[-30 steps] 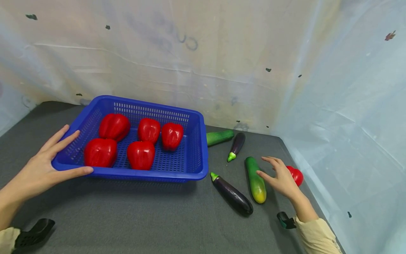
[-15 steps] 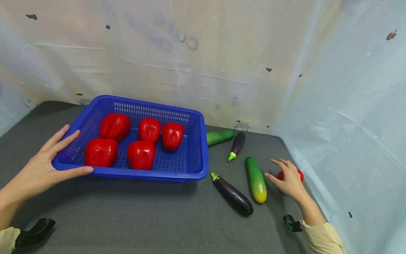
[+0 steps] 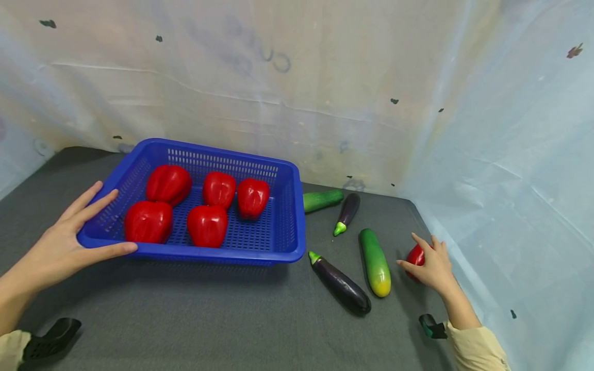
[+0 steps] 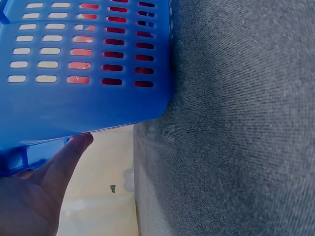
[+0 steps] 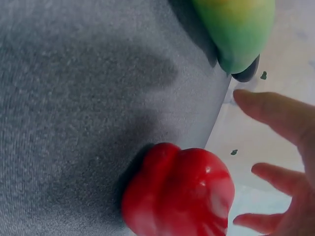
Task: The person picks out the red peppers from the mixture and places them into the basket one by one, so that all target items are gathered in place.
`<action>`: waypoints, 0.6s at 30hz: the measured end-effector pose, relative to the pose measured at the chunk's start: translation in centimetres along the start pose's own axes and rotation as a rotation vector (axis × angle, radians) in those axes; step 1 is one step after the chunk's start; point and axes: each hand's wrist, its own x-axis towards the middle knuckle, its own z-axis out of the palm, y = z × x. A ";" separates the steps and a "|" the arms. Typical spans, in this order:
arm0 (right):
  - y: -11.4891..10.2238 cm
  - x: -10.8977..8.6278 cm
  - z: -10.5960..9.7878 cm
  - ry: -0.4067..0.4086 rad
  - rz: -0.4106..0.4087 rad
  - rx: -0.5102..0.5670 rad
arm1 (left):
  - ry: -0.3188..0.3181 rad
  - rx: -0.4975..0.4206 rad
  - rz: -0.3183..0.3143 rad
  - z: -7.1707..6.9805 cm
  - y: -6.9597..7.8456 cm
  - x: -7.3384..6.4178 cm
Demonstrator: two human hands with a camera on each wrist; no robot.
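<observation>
My left hand point(image 3: 60, 247) rests on the near left corner of a blue plastic basket point(image 3: 218, 253), its thumb along the front rim and its fingers spread straight over the left rim. Several red bell peppers point(image 3: 147, 222) lie in that basket. At the table's right side, my right hand point(image 3: 433, 265) reaches over another red bell pepper point(image 3: 415, 255), thumb and fingers spread apart. Seen from the right wrist, this bell pepper point(image 5: 177, 191) sits on the cloth to the left of the fingers, with a gap between. In the head view the hand partly hides it.
Left of the right hand lies a green cucumber point(image 3: 375, 263) with a yellow end. Beside it is a large eggplant point(image 3: 341, 284). A smaller eggplant point(image 3: 347, 212) and another cucumber point(image 3: 322, 200) lie near the back edge. Plastic sheeting point(image 3: 520, 180) hangs along the back and right.
My right hand has moved right, from beside the cucumber to over the lone red bell pepper, its fingers spreading wider. The left hand and basket have stayed in place.
</observation>
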 end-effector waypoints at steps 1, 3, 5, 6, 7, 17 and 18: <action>0.1 0.0 0.0 0.006 0.006 0.006 | -0.001 0.001 0.000 0.0 0.0 0.0; 0.2 0.1 -0.2 -0.001 0.026 0.004 | -0.002 0.003 0.000 0.0 0.0 0.0; 0.1 0.1 -0.5 -0.033 0.061 0.004 | -0.002 0.002 0.003 0.0 0.0 0.0; 0.0 0.1 -0.6 -0.049 0.084 0.002 | -0.002 0.002 0.004 0.0 0.0 0.0; 0.0 0.1 -0.7 -0.064 0.107 -0.002 | -0.002 0.000 0.006 0.0 0.0 0.0; 0.3 0.0 -1.1 -0.088 0.191 -0.066 | -0.003 -0.001 0.010 -0.1 0.0 0.0; 0.3 0.0 -1.1 -0.087 0.189 -0.071 | -0.003 0.000 0.009 -0.1 0.0 0.0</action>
